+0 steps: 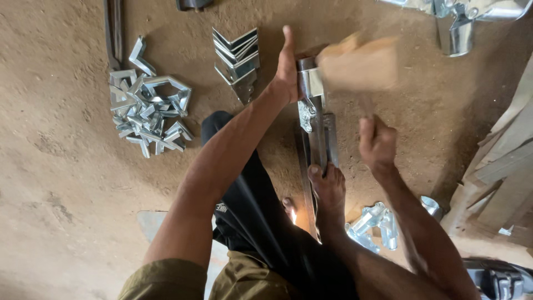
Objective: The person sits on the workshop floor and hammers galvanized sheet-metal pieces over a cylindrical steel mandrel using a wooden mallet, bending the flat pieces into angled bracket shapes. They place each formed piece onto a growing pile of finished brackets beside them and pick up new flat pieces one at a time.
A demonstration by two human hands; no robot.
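My left hand presses flat against the side of a shiny bent metal piece that sits on the end of a long steel bar lying on the dirt floor. My right hand is shut on the handle of a wooden mallet, whose blurred head hangs just right of the metal piece. My bare foot rests on the near end of the bar.
A heap of small galvanised brackets lies at the left, with a stack of nested angle pieces beside it. More shiny parts sit by my right leg. Wooden planks lean at the right, metal fittings at top right.
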